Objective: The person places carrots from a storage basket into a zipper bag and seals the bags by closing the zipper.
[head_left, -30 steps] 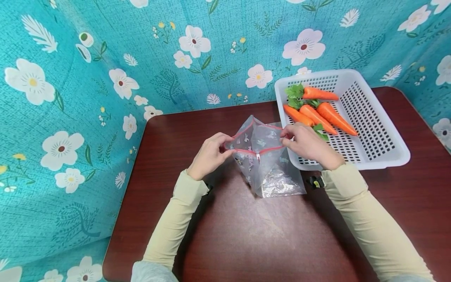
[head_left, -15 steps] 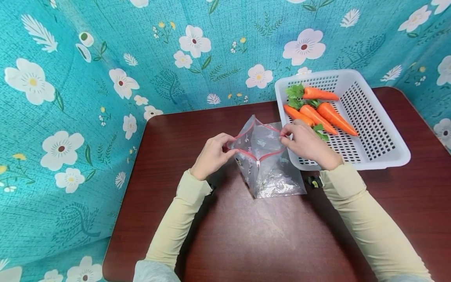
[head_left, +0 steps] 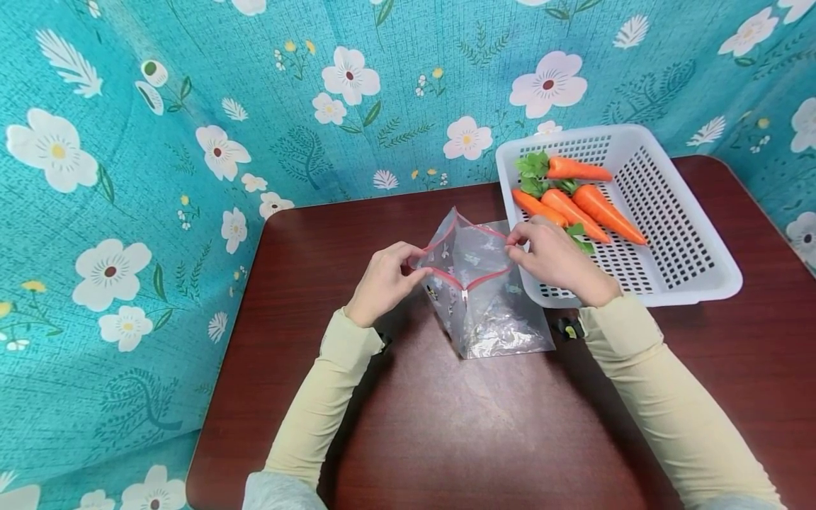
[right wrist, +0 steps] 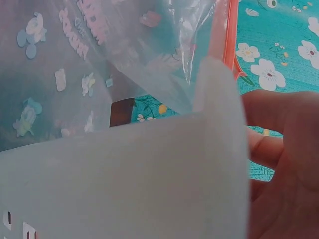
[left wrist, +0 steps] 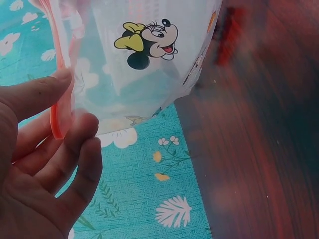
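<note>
A clear zip bag (head_left: 491, 322) with a red zip edge and cartoon prints stands in the middle of the table, its mouth spread into a diamond. My left hand (head_left: 384, 280) pinches the left side of that mouth between thumb and fingers; the left wrist view shows the red strip (left wrist: 58, 114) between them. At the opposite side my right hand (head_left: 554, 256) pinches the rim, beside the basket's near-left corner. A white slider (head_left: 465, 294) sits at the front of the zip. In the right wrist view the basket's wall (right wrist: 124, 174) hides the right fingertips.
To the right, a white plastic basket (head_left: 707, 234) with perforated walls holds several carrots (head_left: 608, 212) with green leafy tops (head_left: 533, 165). The dark red table (head_left: 306, 248) meets a teal floral cloth (head_left: 395, 92) at its back and left.
Both hands keep their hold on the bag's mouth. The left hand has shifted slightly right, and the front of the opening with the slider has dropped a little toward me.
</note>
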